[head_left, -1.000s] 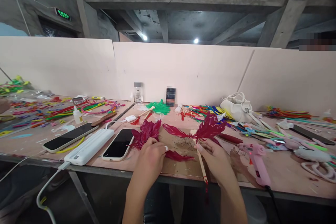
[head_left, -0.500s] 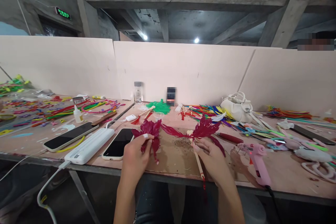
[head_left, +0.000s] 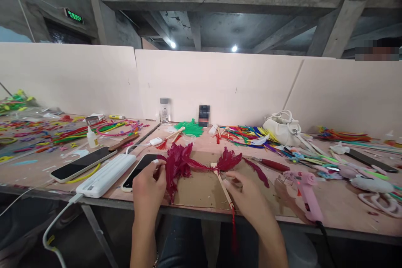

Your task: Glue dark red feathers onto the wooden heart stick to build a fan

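Observation:
My left hand [head_left: 147,186] is closed, its fingertips pinching the left edge of a bunch of crimson feathers [head_left: 179,160]. A thin wooden stick [head_left: 224,187] with a red tassel [head_left: 234,228] at its lower end slants over the cardboard [head_left: 194,190]. At the stick's upper end are a small pale piece and more crimson feathers [head_left: 230,159], linked to the left bunch by a narrow feather. Beside the stick, my right hand [head_left: 248,197] is open with fingers apart; whether its fingertips touch the stick I cannot tell. One loose crimson feather [head_left: 258,172] lies to the right.
A pink glue gun [head_left: 309,194] and a red-handled tool [head_left: 274,164] are at the right. On the left lie a phone [head_left: 138,173], a white power bank [head_left: 106,176] and a glue bottle [head_left: 92,137]. Green feathers [head_left: 191,127] and a white bag [head_left: 281,127] stand farther back.
The stick and its feathers have shifted left and lower onto the cardboard. My right hand has loosened from the stick, its fingers spreading. My left hand has moved left along the feathers.

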Available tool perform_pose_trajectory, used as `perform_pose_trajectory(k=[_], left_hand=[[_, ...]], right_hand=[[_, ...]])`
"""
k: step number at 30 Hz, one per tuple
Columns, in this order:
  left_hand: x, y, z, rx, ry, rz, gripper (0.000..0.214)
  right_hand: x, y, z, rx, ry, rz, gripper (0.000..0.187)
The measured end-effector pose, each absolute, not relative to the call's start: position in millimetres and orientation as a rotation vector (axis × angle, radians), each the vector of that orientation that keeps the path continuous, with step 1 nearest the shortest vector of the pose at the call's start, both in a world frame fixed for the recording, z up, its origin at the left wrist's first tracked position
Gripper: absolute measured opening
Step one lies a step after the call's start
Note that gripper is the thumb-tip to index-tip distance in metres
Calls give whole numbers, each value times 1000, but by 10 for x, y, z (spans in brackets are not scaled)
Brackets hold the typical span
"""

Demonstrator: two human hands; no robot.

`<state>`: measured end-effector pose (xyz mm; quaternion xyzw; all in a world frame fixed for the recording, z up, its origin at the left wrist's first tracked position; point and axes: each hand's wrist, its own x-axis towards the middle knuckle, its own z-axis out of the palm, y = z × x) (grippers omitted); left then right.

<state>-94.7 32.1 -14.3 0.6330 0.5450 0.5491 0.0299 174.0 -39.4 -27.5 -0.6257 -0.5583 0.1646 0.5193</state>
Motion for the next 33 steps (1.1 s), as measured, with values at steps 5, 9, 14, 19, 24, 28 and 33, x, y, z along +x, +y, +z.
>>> perform_pose_trajectory(k=[5, 9, 14, 19, 24, 28, 33], left_hand=[[-997, 373, -181, 1774, 1664, 1718, 22], [-1023, 338, -153, 1799, 1718, 1684, 22], [-1075, 297, -113, 1904, 1916, 1654, 25], [-1071, 305, -43, 2252, 1882, 1788, 36], [-878, 181, 9, 2366, 2041, 1329, 27], [-752, 71, 26, 2303, 2254, 807, 21], [-722, 63, 57, 2186, 2301, 855, 22]], right_hand=[[2126, -453, -331, -1632, -1404, -41, 42], [2243, -445, -365, -1632, -1384, 23, 41], [2189, -444, -328, -1596, -1382, 141, 42], [2195, -432, -326, -1546, -1381, 184, 39], [2209, -423, -326, -1578, -1401, 219, 45], [2195, -427, -307, -1584, -1395, 236, 46], [2184, -429, -317, -1575, -1395, 239, 45]])
